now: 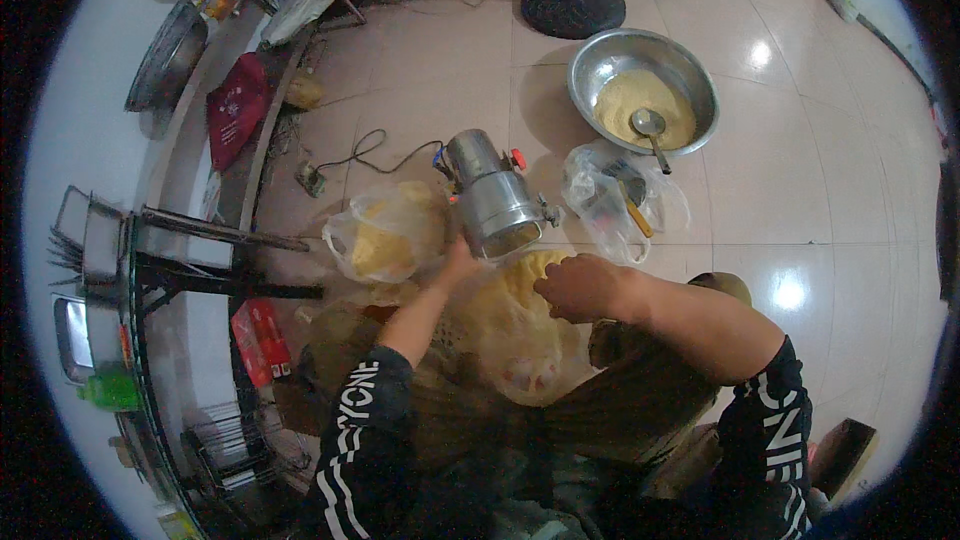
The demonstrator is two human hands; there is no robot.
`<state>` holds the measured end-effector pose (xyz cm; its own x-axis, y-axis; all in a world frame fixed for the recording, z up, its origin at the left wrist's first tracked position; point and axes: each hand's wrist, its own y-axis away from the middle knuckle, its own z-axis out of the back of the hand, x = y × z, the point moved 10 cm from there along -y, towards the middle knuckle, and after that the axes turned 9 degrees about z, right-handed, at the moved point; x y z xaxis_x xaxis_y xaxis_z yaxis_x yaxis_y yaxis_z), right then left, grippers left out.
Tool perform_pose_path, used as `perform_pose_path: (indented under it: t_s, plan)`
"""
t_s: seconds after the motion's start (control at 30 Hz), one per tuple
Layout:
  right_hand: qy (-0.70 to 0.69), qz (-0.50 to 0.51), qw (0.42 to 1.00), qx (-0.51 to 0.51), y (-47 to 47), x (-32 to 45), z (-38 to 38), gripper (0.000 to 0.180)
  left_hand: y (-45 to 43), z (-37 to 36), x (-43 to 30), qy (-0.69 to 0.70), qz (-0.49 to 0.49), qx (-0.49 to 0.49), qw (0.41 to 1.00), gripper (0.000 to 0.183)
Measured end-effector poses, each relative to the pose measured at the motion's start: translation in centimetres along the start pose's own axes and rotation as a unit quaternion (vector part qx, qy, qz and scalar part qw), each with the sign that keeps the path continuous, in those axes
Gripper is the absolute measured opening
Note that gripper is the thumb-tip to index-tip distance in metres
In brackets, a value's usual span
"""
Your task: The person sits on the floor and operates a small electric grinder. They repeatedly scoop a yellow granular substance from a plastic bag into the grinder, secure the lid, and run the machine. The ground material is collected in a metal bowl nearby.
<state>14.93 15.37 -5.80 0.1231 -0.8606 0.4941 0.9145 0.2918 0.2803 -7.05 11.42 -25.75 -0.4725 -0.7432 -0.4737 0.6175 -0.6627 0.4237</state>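
A stainless-steel electric grinder [491, 180] lies tilted on the floor, its open mouth towards me. My left hand [460, 264] is against the lower left of that mouth; its fingertips are partly hidden, so whether it grips the rim or the plastic is unclear. A clear plastic bag [517, 337] with yellow powder clinging inside hangs below the mouth, between my legs. My right hand [589, 286], fingers bent, pinches the bag's upper right edge. Left of the grinder sits another plastic bag [382, 240] of yellow powder.
A steel basin [709, 101] holds yellow meal and a metal ladle [649, 126]. Nearer me lies a plastic bag [600, 195] with a yellow-handled tool [636, 214]. The grinder's cord [367, 154] trails left to a plug. A black fan base [573, 6] stands behind; a shelf [262, 127] runs along the left.
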Motion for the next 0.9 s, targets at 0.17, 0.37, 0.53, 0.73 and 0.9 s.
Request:
perform_pose_path:
  t_s: [0.17, 0.37, 0.53, 0.73, 0.9]
  plan:
    - [-0.001, -0.009, 1.000, 0.017, 0.2, 0.0, -0.4, 0.033, 0.5, -0.7, 1.0, -0.030, 0.001, -0.096, 0.995, 0.098]
    - [0.013, -0.007, 0.999, 0.038, 0.0, 0.2, -2.0, 0.034, 0.9, -0.8, 1.8, -0.066, 0.021, -0.156, 0.985, 0.105]
    - [0.000, -0.028, 0.997, 0.073, 0.0, 0.1, -1.9, 0.034, 0.9, -1.2, 1.6, -0.069, 0.011, -0.164, 0.984, 0.112]
    - [0.003, -0.014, 0.999, 0.048, -0.1, 0.6, -0.6, 0.034, 0.2, -0.2, 1.1, -0.071, -0.017, -0.129, 0.989, 0.119]
    - [0.009, 0.005, 0.999, 0.035, -1.0, 0.9, -0.5, 0.033, -1.5, 0.3, 1.5, -0.050, 0.068, 0.128, 0.988, 0.099]
